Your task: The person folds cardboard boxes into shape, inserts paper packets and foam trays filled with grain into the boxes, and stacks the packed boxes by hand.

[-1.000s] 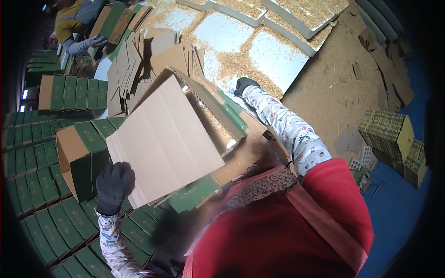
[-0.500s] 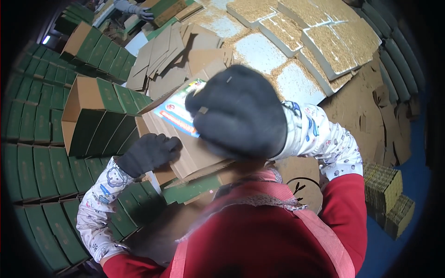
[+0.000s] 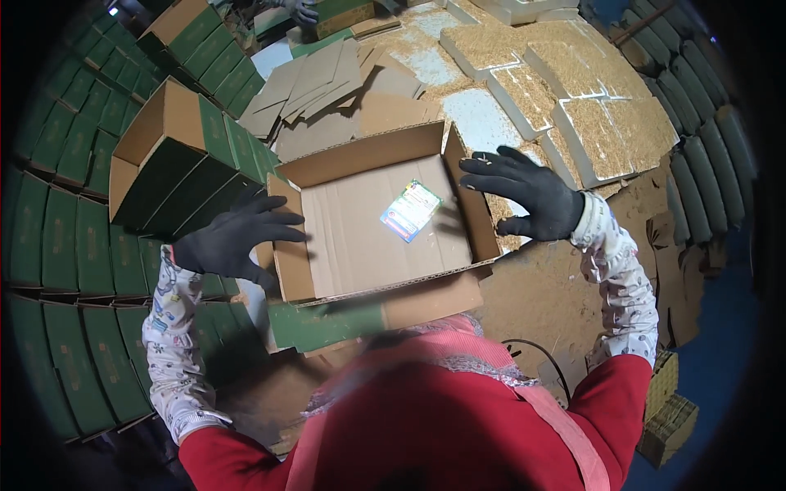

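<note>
An open cardboard box with plain brown inner walls lies in front of me. On its floor, right of the middle, rests a colourful printed card, slightly askew. My left hand, in a dark glove, is at the box's left wall, its fingers spread and their tips over the top edge. At the right wall, my gloved right hand has its fingers apart, with nothing between them. Whether either hand presses on the cardboard I cannot tell.
Green boxes stand stacked along the left, with open green-and-brown boxes beside mine. Flat cardboard sheets lie beyond. White trays of straw-coloured shavings fill the far right. Another person's gloved hand shows at the top.
The card, earlier by my raised right hand, now lies inside the box. My right hand has moved right and opened; my left hand has shifted up and left with fingers spread.
</note>
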Motion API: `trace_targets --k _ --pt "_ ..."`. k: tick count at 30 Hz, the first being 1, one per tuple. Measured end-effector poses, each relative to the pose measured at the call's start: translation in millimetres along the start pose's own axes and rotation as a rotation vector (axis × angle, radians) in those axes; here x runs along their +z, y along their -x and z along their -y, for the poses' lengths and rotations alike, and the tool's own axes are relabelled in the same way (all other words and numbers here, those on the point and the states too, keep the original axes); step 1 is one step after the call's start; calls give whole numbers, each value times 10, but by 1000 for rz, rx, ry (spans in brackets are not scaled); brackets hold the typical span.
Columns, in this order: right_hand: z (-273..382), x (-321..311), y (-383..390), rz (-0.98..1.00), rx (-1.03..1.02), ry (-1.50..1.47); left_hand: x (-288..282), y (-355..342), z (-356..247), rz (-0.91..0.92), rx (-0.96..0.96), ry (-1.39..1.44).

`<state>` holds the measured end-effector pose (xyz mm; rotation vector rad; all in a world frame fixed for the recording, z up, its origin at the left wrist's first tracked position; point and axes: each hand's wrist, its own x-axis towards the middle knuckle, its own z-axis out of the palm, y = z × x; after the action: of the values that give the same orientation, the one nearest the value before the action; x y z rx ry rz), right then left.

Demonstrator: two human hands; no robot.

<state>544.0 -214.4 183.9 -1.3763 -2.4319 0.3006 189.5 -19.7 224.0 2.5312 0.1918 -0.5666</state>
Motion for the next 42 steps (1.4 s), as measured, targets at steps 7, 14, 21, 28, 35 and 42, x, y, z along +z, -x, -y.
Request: trace_targets --k 7,14,21,28,35,42 --pt "-188 1200 -257 -119 138 -134 1177 -792 18 -572 -155 -214" --pt "-208 1593 -578 -645 861 -1596 2259 -496 377 -945 -248 1654" --pt "-1521 2107 -519 -545 532 -1829 1505 111 691 -1238 618 1841" --pt "-1290 1009 -2453 -772 278 -1551 1091 1884 2454 -2202 -739 288" --pt "-777 763 -3876 -778 335 -1695 632 1806 2343 -1886 -821 590" --pt "225 1168 -5107 -414 641 -1838 834 1902 2744 -1882 -885 545"
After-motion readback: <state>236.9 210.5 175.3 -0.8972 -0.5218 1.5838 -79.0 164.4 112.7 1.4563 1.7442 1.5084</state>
